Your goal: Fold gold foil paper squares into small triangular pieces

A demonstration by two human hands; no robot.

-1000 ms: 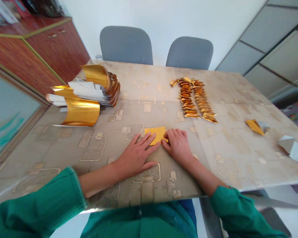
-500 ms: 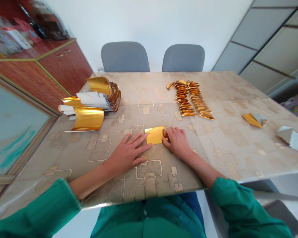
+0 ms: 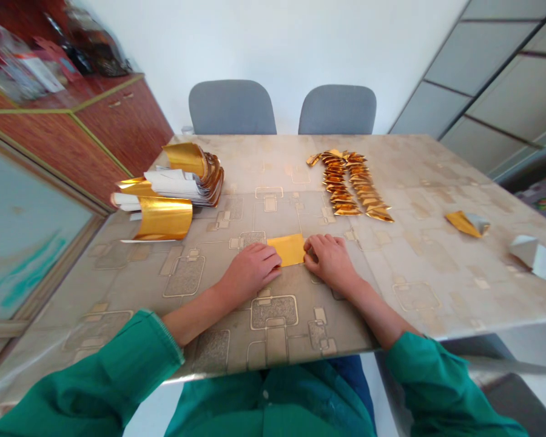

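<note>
A small gold foil paper (image 3: 287, 250), folded to a flat rectangle, lies on the table in front of me. My left hand (image 3: 256, 269) has its fingers curled together at the paper's left edge. At the right edge, the thumb and fingertips of my right hand (image 3: 328, 258) pinch the paper's end. Two rows of folded gold foil pieces (image 3: 340, 182) stand farther back, right of centre. To the left lies a thick stack of gold and white foil sheets (image 3: 177, 188), with a curled gold sheet (image 3: 165, 217) at its front.
A patterned cloth covers the table (image 3: 236, 328). Near its right side lie a crumpled gold piece (image 3: 465, 223) and a white paper piece (image 3: 534, 256). Two grey chairs (image 3: 232, 108) stand along the far edge, and a red wooden cabinet (image 3: 125, 115) is at the left.
My left hand's fingers were spread flat and are now curled in at the paper's left edge. My right hand stays at the right edge. The paper now lies flatter.
</note>
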